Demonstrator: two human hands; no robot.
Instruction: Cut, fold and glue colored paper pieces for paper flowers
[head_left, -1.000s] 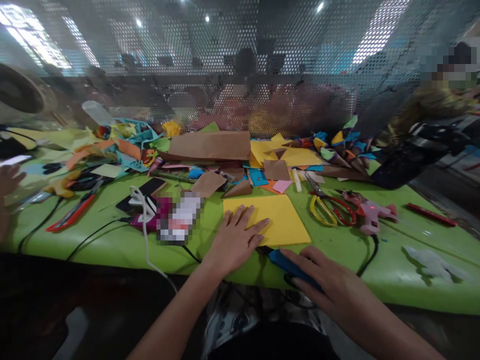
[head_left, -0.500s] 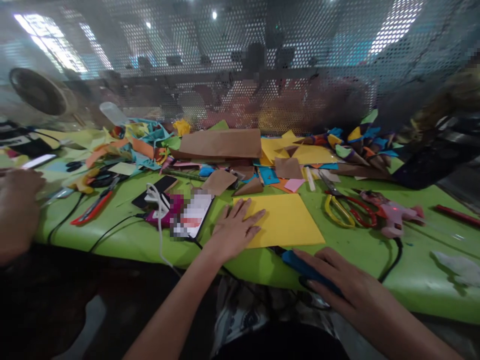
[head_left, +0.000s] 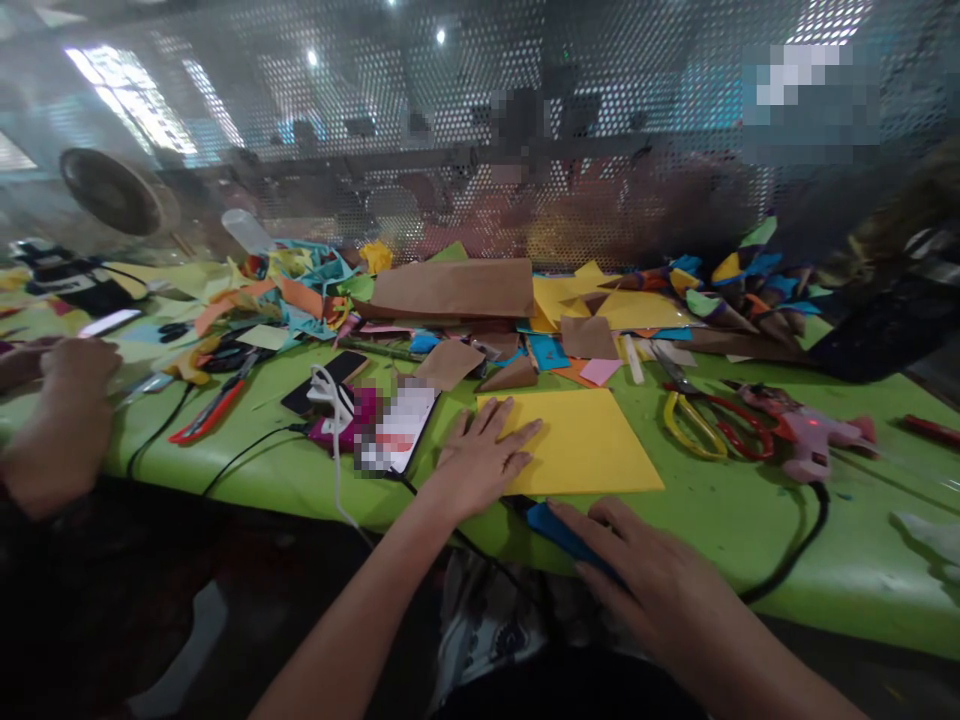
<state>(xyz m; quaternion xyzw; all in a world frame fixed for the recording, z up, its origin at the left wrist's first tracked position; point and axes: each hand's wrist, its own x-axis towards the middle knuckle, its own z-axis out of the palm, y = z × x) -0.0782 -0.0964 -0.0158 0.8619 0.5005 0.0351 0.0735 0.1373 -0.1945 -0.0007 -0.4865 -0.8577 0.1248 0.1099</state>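
Observation:
My left hand (head_left: 480, 455) lies flat with spread fingers on the left part of a yellow sheet of paper (head_left: 592, 440), pressing it to the table. Closed around a blue cutter knife (head_left: 566, 530) with a dark tip is my right hand (head_left: 637, 560). The knife's tip is at the lower edge of the sheet, near its left corner; whether it touches the paper I cannot tell. Part of the handle is hidden under my fingers.
Right of the sheet lie scissors (head_left: 694, 425) and a pink glue gun (head_left: 810, 435). A phone (head_left: 409, 425) and a purple adapter with cables (head_left: 341, 430) are left. Coloured paper scraps and brown paper (head_left: 454, 290) line the back. Another person's hand (head_left: 64, 410) is far left.
My right hand has slid left with the cutter knife along the sheet's lower edge. My left hand stays on the paper. The view has turned slightly left.

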